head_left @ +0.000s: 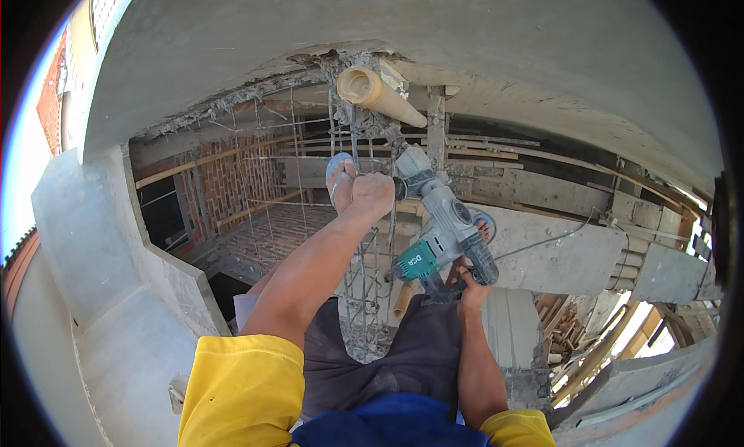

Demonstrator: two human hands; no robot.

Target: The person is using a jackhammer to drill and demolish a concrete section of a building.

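Note:
A grey and teal demolition hammer point(446, 222) slants across the middle, its nose pointing up and away from me. My left hand point(373, 195) is closed around its side handle near the front. Lower down, my right hand point(471, 292) grips the rear handle, with the fingers partly hidden by the tool. The bit end reaches a crumbled concrete column point(380, 125) with exposed steel bars; whether the tip touches is hard to see. Just above the nose, a tan plastic pipe point(391, 104) sticks out from the broken concrete.
My feet, in blue sandals point(335, 168), stand either side of the hammer. Upright rebar point(294, 145) crosses an opening over a brick wall point(225, 176). A power cord point(554, 242) runs over a pale board point(542, 257) at right. Scrap wood point(562, 323) lies below. A concrete slab point(434, 21) overhangs.

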